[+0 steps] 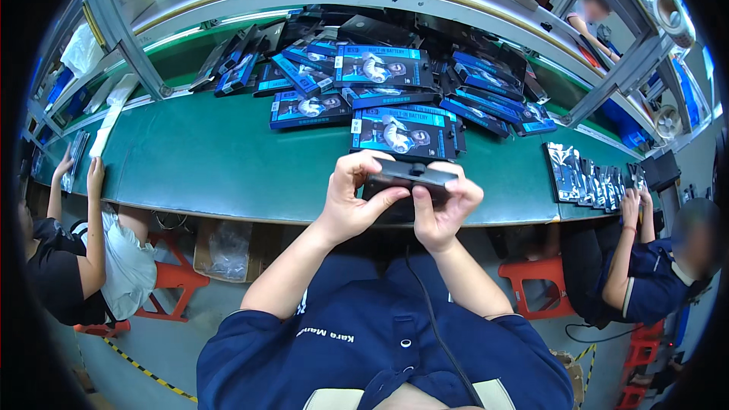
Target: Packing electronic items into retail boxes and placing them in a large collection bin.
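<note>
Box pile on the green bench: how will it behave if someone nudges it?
Probably apt to slide or shift: the boxes overlap at mixed angles, several tilted on others. Each box is likely fairly stiff, since the faces look flat and the corners crisp. Rolling seems unlikely given the flat, rectangular shapes.

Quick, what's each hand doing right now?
Left hand: closed, holding the left end of a black item.
Right hand: closed, holding the right end of the same black item.
</note>
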The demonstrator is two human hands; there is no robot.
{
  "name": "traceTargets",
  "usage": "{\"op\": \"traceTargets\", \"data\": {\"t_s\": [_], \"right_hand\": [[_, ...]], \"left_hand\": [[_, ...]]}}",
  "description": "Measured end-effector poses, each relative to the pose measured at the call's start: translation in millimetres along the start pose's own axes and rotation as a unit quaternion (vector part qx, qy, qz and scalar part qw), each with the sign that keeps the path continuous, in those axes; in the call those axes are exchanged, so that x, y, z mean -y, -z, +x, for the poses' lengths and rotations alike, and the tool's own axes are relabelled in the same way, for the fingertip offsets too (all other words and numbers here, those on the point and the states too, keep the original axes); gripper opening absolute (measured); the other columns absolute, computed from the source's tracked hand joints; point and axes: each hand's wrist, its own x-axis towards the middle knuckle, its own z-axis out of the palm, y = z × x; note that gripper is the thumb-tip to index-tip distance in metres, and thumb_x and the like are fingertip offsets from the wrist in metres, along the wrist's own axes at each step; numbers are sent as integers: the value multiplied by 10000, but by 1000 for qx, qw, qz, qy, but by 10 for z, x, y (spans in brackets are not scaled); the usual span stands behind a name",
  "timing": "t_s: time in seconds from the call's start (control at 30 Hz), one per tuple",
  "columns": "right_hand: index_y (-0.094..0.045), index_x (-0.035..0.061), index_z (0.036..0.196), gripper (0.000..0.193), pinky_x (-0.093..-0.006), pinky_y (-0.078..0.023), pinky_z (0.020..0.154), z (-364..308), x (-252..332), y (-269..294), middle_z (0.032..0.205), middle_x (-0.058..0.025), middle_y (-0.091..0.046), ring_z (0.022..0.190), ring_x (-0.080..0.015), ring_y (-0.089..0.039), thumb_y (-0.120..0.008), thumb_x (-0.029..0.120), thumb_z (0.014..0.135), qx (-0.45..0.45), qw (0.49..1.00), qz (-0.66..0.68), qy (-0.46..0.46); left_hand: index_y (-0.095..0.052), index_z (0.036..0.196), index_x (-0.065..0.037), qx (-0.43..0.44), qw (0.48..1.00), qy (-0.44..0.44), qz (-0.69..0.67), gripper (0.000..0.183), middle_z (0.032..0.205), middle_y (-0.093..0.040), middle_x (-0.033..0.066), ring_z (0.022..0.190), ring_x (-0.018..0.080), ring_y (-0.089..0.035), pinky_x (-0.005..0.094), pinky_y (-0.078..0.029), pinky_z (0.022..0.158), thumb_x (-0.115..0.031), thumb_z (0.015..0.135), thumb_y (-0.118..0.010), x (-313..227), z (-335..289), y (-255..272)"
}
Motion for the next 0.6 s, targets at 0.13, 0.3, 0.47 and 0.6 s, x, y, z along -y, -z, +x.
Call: {"op": "traceTargets", "data": {"t_s": [0.13, 0.3, 0.47, 0.6], "right_hand": [[-384, 62, 1092, 284, -248, -402, 816, 92, 100, -122, 1004, -84, -499, 894, -119, -486, -585, -2, 902, -108, 969, 140, -175], [-434, 43, 1253, 534, -362, -357, 978, 180, -180, -319, 1219, -132, -461, 1128, -249, -458, -719, 162, 817, 78, 985, -114, -107], [-342, 136, 1439, 936, -613, -156, 1111, 389, -154, 268, 1492, -208, -284, 1407, -402, -214, -831, 279, 653, 281, 783, -535, -147], [-616, 69, 1158, 363, -487, -352, 1040, 423, -360, 598, 1194, -90, -628, 1168, -294, -551, -657, 96, 798, 259, 788, -559, 15]], "left_hand": [[24, 1511, -75, 83, 953, 284, -57, 1131, 1474, -313, 202, 1349, 310, -353, 411, -314, 1095, -117, 722, -787, -80, -74, 180], [-65, 1511, -23, 58, 974, 217, 35, 1216, 1534, -158, 221, 1438, 336, -135, 438, -186, 1142, -308, 612, -834, -402, -365, 79], [-473, 1402, -219, -156, 619, 300, 709, 833, 1418, -389, 250, 1205, 425, -469, 519, -370, 999, -380, 646, -783, -706, -351, 1084], [-508, 1362, -164, -63, 480, 403, 777, 733, 1406, -387, 296, 1264, 440, -410, 547, -312, 1034, -457, 730, -733, -504, -511, 1602]]}}
